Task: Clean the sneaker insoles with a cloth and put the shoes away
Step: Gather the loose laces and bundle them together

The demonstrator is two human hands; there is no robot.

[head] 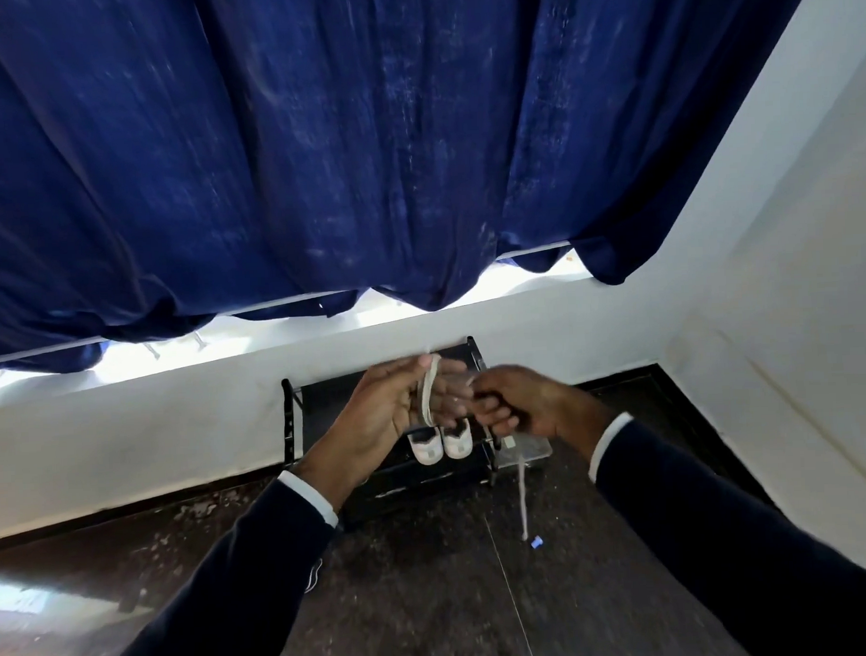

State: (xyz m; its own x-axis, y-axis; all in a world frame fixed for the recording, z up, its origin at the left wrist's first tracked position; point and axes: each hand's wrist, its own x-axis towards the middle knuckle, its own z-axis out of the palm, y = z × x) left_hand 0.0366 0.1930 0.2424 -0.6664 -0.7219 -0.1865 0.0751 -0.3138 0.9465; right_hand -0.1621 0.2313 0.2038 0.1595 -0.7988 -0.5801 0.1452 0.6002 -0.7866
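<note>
While both hands hover above the rack (pixel 297 421), the left hand (pixel 389 403) has its palm turned up, fingers loosely curled round a looped lace (pixel 429 389). Right hand (pixel 512 403) is fisted, pinching the lace's other run, which hangs down toward the floor (pixel 430 597). Two white sneakers (pixel 440 443) sit side by side on the rack by the wall (pixel 179 415). Curtain (pixel 316 135) hangs overhead. No cloth or insoles visible to place.

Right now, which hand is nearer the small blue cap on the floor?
Right. The right hand is above and slightly left of the blue cap in the picture; the left hand is farther left, above the sneakers.
</note>
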